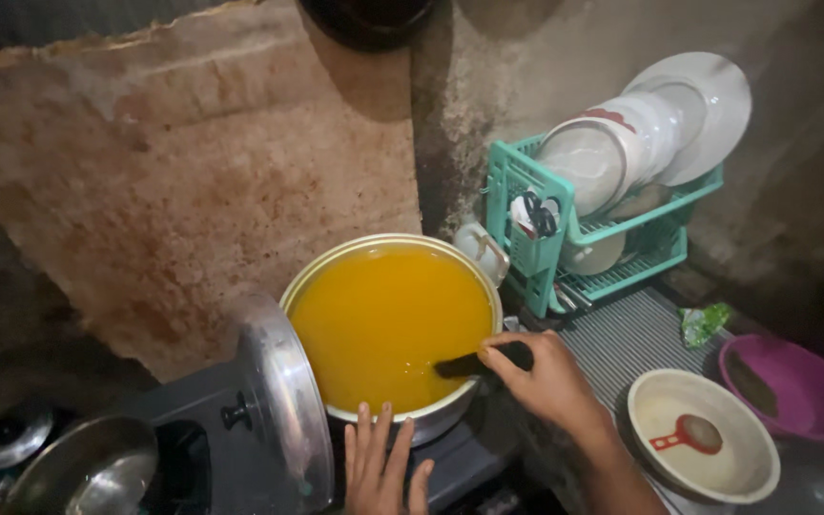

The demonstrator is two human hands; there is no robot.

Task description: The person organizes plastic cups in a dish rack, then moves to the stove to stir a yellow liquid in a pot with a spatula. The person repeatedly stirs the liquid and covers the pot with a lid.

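Right hand point(544, 379) fingers closed around dark ladle handle point(474, 363); left hand point(383, 467) fingers spread, empty, at pot point(393, 324).

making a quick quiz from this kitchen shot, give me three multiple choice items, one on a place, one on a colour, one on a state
1. Where does the dish rack stand?
A. right of the pot, against the wall
B. left of the pot, on the floor
C. on top of the pot

2. What colour is the liquid in the pot?
A. green
B. orange-yellow
C. white

3. What is the state of the pot?
A. lidded
B. empty
C. open and nearly full

Answers:
1 A, the teal dish rack with plates sits right of the pot.
2 B, the liquid is orange-yellow.
3 C, the lid leans beside it, and the right hand holds a dark utensil handle in the liquid; the left hand is at the rim.
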